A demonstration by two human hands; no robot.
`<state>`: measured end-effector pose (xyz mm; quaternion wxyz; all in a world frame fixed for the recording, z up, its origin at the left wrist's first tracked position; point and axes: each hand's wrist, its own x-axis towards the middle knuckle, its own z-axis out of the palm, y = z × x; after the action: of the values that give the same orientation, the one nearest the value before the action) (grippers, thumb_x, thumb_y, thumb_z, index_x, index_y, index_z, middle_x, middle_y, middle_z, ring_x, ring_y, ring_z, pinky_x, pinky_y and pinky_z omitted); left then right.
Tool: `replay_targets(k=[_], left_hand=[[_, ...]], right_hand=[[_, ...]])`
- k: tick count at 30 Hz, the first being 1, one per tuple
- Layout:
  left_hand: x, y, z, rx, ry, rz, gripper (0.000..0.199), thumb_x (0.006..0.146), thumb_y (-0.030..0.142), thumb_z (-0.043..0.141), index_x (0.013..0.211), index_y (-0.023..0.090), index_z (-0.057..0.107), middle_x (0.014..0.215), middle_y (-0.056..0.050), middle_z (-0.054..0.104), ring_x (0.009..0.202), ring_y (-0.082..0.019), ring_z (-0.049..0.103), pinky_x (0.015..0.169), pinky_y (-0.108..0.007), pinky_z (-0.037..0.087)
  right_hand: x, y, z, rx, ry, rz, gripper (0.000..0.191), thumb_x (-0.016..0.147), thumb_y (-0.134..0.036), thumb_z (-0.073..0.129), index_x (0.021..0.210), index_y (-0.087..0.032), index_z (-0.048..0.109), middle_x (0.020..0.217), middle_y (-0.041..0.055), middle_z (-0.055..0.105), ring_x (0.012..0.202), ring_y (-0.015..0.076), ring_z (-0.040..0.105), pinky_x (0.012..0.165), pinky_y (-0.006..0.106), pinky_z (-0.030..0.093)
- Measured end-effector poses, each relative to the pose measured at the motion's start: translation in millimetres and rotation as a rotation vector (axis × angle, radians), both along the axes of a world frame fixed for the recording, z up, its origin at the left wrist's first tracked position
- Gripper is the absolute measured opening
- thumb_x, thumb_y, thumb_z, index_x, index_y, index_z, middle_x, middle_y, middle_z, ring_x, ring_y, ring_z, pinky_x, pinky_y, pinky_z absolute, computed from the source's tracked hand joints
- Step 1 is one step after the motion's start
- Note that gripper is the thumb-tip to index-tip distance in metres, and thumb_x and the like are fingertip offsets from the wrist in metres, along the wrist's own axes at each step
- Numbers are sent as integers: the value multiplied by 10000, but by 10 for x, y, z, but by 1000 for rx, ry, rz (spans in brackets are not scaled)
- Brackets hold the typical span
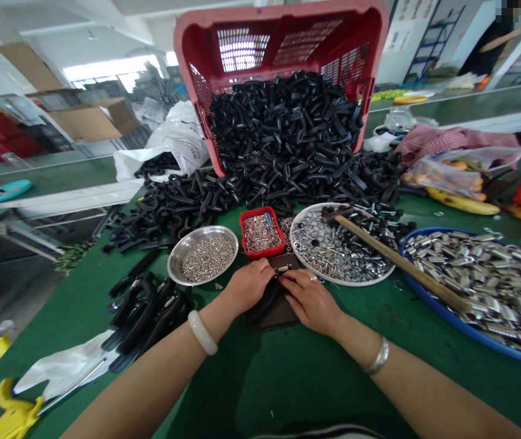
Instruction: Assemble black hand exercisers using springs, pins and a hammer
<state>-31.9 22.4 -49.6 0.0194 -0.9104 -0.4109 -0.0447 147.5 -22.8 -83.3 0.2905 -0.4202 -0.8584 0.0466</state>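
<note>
At the centre of the head view, both hands meet over a dark flat plate (290, 317) on the green table. My left hand (250, 285) is closed, its fingertips pinching the upper end of a curved black plastic handle part (262, 303). My right hand (311, 299) grips the same end from the right, its fingers bent together over it. A small metal coil spring (283, 267) shows just beyond the fingertips. The contact points are partly hidden by the fingers. Just behind the hands stands a red tray (243, 244) of small metal pins.
A tilted red crate (189, 67) spills black parts across the back. Steel bowl (173, 268) of small rings is left; white plate (370, 282) of hardware, crossed by a hammer (392, 259), and blue tray (447, 329) of metal pieces are right. Black handle assemblies (150, 311) and a yellow-handled tool (16, 411) lie left.
</note>
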Motion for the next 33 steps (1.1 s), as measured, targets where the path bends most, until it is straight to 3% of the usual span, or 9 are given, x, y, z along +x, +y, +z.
replay_targets(k=[6,10,13,17,23,25,28,30,33], left_hand=[[-73,-27,-48,14,-113,4,236,869,198,365,916,168,594,919,-55,570,802,-141,548,727,-265,463],[-128,-62,-58,27,-321,-27,261,867,239,392,1020,176,594,1033,-61,587,931,-146,547,833,-278,451],[-139,-89,-55,40,-387,-57,271,856,234,411,1044,174,596,1060,-70,597,968,-152,545,854,-287,445],[-124,-132,11,25,-310,-105,291,854,292,410,1040,187,608,1025,-68,628,945,-166,561,833,-300,451],[-79,-312,190,-27,-99,-7,457,789,495,446,1137,216,546,1170,-67,556,1007,-218,528,836,-344,443],[-62,-388,195,-29,-68,49,562,746,560,460,1188,216,503,1225,-64,516,1008,-239,524,827,-361,448],[-35,-466,147,-53,-51,113,573,753,502,477,1244,210,442,1293,-56,456,952,-231,557,793,-352,467],[-19,-486,109,-78,-52,139,521,780,410,464,1258,209,420,1327,-50,418,920,-211,579,773,-334,476],[-2,-490,81,-104,-58,167,496,791,345,445,1267,212,405,1350,-40,392,893,-197,596,752,-321,483]], right_hand=[[206,61,258,41,-128,-75,366,807,-204,452,1165,-158,514,1192,123,505,1094,239,440,895,408,409],[866,102,601,7,-430,-684,387,772,-205,470,1144,-111,513,1136,210,527,1037,367,473,748,536,410],[1386,82,700,-299,-663,-865,291,731,-152,480,1000,-105,579,910,193,619,850,354,576,653,501,427],[1722,80,693,-455,-557,-802,296,706,-131,488,990,-135,569,902,166,627,807,280,600,642,392,441],[1451,67,852,-965,456,-455,369,688,-394,581,958,-160,490,676,18,579,469,102,503,401,213,395],[1284,-56,874,-1006,666,-367,468,666,-433,606,1022,-165,460,558,-45,510,395,76,439,360,189,369],[1133,-379,810,-904,683,-349,677,731,-469,543,1274,-174,267,510,-69,491,397,107,481,375,207,419],[1123,-623,731,-813,532,-353,712,794,-473,453,1359,-191,123,686,0,606,477,141,566,413,248,473],[1155,-904,631,-606,156,-385,593,848,-423,362,1380,-232,183,1040,81,629,740,200,650,637,327,537]])
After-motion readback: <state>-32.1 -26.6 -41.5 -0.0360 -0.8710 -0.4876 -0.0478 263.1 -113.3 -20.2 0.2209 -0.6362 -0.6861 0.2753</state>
